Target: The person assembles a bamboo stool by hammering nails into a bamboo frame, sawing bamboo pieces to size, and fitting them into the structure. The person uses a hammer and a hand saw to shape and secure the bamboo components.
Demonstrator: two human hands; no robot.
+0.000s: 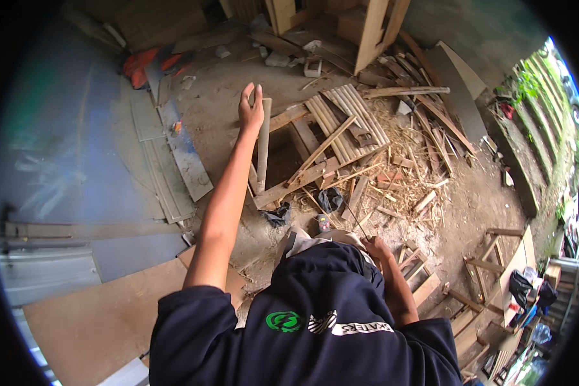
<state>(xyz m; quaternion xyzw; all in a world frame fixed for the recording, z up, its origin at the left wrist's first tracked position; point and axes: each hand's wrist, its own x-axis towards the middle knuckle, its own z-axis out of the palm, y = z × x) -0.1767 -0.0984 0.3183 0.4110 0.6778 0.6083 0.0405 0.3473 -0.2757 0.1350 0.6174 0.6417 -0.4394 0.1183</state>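
Note:
My left hand point(251, 110) reaches far forward on a straight arm, fingers stretched up and apart. It is beside the top end of a pale wooden bar point(264, 145), which is part of a low wooden frame point(283, 191); whether the palm touches the bar is hard to tell. Close to my body on the right, my right hand point(377, 247) is closed round the near end of a thin dark rod point(352, 214) that points forward and left. Ahead lies a slatted wooden panel point(357, 128) on the frame, with a loose stick point(321, 151) across it.
Wood shavings and offcuts point(405, 170) cover the ground right of the frame. Black plastic scraps point(330, 200) and a small grey object point(323, 223) lie before me. Sheets point(128, 302) lean at left; wooden frames point(486, 264) stand at right, tall boards point(373, 32) at the back.

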